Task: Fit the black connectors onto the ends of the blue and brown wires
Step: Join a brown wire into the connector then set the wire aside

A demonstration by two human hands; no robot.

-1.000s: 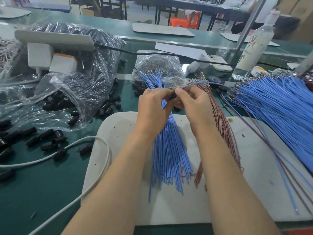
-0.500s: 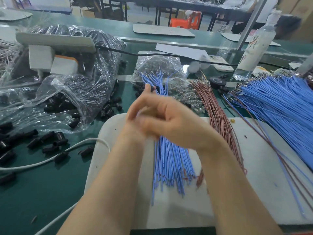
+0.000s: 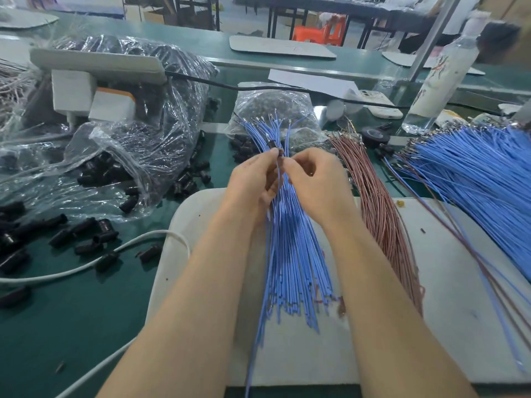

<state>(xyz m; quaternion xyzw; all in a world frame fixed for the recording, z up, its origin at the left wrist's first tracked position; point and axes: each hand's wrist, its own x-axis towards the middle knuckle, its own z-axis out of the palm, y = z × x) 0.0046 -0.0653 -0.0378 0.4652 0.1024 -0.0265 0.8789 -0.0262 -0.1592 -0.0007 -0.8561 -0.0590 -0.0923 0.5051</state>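
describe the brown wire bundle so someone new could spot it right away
On the white mat before the person, look just right of the right hand. The brown wires lie there in one narrow bundle between the blue wires at mid-mat and the big blue pile at far right; pinkish-brown sets them apart from both.

Your left hand point(image 3: 253, 182) and right hand point(image 3: 319, 185) are bare; your left forearm point(image 3: 201, 282) and right forearm point(image 3: 382, 282) — bare too — show uncovered from the wrist down.

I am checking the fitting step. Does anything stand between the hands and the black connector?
Nothing visible does. The left hand and right hand both pinch the black connector, with a blue wire hanging from it. The joint itself is hidden.
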